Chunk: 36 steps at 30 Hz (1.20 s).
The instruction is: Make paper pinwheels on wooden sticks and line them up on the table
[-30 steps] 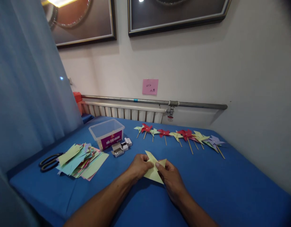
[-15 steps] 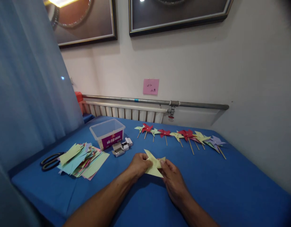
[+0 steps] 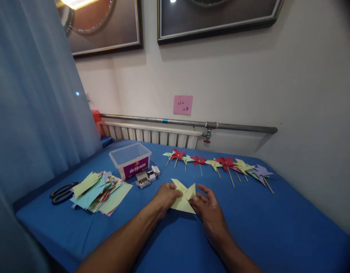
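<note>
Head: left hand (image 3: 165, 198) grips one yellow sheet (image 3: 181, 203), right hand (image 3: 209, 209) touching, grip unclear; one tub (image 3: 136, 167) on blue tabletop (image 3: 266, 227); two wall pictures (image 3: 214, 21)

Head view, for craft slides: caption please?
Left hand holds, right hand touches cut pale yellow paper; multicoloured paper pinwheels lie beyond.

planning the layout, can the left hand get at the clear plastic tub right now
Probably yes: the tub stands open-topped, ahead and left of the left hand, with only some small boxes near the way. That hand would likely have to release the yellow paper first.
</note>
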Each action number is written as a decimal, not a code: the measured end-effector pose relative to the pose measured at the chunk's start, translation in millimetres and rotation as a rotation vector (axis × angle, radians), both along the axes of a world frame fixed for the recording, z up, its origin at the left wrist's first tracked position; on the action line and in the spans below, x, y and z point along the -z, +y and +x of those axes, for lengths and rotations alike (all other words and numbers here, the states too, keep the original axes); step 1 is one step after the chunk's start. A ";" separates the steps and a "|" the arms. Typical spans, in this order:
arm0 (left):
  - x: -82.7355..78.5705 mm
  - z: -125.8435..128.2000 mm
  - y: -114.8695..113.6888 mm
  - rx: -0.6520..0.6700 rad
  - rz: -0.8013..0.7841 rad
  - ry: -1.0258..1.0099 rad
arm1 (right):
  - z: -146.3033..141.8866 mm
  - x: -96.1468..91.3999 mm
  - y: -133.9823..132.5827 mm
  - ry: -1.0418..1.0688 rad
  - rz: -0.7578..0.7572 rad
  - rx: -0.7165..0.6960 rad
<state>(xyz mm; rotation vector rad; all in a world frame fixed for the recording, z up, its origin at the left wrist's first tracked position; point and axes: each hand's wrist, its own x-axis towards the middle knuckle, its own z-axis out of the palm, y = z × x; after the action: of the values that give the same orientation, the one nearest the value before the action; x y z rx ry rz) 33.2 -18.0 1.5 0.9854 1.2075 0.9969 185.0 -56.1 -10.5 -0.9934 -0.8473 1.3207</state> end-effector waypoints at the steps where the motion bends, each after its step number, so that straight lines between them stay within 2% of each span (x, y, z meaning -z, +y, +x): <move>1: 0.1 -1.1 0.7 0.004 -0.001 -0.006 | -0.1 0.4 -0.3 -0.004 0.016 -0.005; 4: 0.9 -3.5 2.1 0.028 0.021 0.006 | -0.8 2.2 -2.6 -0.049 0.043 -0.065; 7: 1.8 -3.3 2.1 0.033 0.083 0.106 | -0.6 2.6 -4.7 -0.122 0.037 -0.125; 11: 4.8 0.3 1.4 0.047 0.129 0.201 | 0.9 0.5 -3.4 -0.271 0.067 -0.039; 20: 11.6 8.4 -0.7 0.078 0.130 0.149 | -1.4 -2.4 -2.3 -0.716 0.122 0.085; 27: 8.5 8.7 -2.8 0.064 0.115 0.108 | 0.1 -1.2 -1.4 -0.831 0.192 0.109; 36: 3.3 9.2 -5.0 0.063 0.101 0.123 | 7.1 -6.6 0.7 -0.893 0.245 0.017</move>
<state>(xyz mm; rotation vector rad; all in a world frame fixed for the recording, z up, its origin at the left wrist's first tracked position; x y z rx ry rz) 42.4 -23.0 -1.8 1.1715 1.2287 0.9664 192.1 -55.4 -3.9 -1.3961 -1.6158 0.6902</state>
